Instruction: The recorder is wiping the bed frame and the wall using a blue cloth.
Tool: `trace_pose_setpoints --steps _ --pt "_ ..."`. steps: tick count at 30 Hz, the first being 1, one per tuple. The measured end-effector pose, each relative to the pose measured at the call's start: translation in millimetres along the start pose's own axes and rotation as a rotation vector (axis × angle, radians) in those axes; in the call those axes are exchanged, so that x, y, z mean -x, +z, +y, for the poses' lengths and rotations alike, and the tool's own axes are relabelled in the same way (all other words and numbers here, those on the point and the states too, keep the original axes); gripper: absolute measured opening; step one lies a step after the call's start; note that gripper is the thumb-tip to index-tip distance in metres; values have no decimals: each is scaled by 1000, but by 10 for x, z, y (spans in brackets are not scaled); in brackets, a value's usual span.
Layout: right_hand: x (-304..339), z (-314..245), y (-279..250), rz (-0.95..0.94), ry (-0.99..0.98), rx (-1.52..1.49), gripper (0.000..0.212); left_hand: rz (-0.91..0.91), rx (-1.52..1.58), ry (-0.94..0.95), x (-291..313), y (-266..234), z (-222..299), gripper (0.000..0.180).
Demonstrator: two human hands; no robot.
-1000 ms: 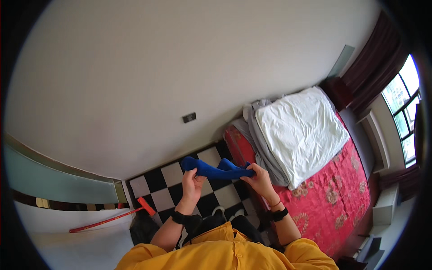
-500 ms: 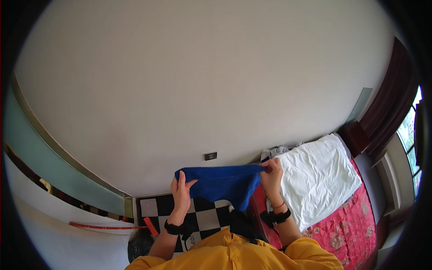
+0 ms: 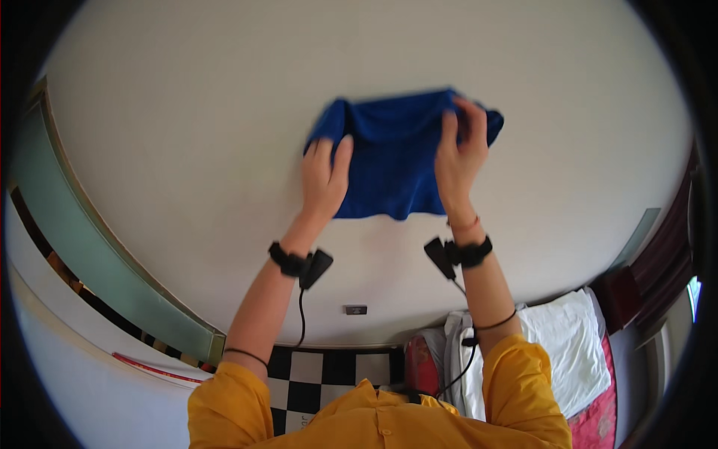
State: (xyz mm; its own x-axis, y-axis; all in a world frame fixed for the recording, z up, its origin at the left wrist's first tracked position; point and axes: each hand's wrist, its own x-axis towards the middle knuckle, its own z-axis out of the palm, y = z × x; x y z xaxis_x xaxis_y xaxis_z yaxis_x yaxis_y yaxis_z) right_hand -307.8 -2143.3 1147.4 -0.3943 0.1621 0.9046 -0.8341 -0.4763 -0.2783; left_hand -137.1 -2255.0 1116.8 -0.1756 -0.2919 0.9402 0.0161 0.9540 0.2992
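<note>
A blue cloth [image 3: 393,168] is raised in front of the pale wall [image 3: 224,150], its top edge sagging in a fold and its lower edge hanging loose. My left hand [image 3: 325,176] grips it near the upper left corner, with the fingertips partly hidden behind the fabric and the thumb up. At the upper right, my right hand [image 3: 460,161] holds the cloth between thumb and fingers, slightly blurred. Whether the cloth touches the wall I cannot tell. Both arms are stretched upward, each with a black wrist strap and a cabled device.
A dark wall socket [image 3: 355,309] sits low on the wall. To the lower right is a bed with a white quilt [image 3: 565,348] and a red floral cover [image 3: 600,426]. Black and white checkered floor [image 3: 336,368] lies below. A frosted glass panel [image 3: 112,232] runs along the left.
Both hands have lifted the blue cloth from waist height to high in front of the wall. My view has tilted upward, and the cloth's top edge has gone from taut to sagging.
</note>
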Motion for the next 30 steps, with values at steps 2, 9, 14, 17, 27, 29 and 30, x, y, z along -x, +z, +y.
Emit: trace_pose_setpoints --steps 2,9,14,17,27,29,30 --pt "-394 153 246 -84 -279 209 33 98 -294 368 -517 286 -46 39" --pt "-62 750 191 -397 -471 554 52 158 -852 467 -300 796 -602 49" --pt "1494 1459 -737 -573 -528 656 38 -224 -819 308 1175 1069 -740 46" --pt "2398 1524 -1167 -777 -201 370 35 -593 -805 110 2430 898 -1043 43" --pt "1169 1414 -834 -434 -128 910 71 -189 -688 441 942 1295 -629 48" --pt "128 1099 -532 -525 247 713 74 -39 -740 524 132 1392 -403 48" --pt "-303 1236 -461 -266 -189 689 70 99 -690 599 -309 1505 -239 48"
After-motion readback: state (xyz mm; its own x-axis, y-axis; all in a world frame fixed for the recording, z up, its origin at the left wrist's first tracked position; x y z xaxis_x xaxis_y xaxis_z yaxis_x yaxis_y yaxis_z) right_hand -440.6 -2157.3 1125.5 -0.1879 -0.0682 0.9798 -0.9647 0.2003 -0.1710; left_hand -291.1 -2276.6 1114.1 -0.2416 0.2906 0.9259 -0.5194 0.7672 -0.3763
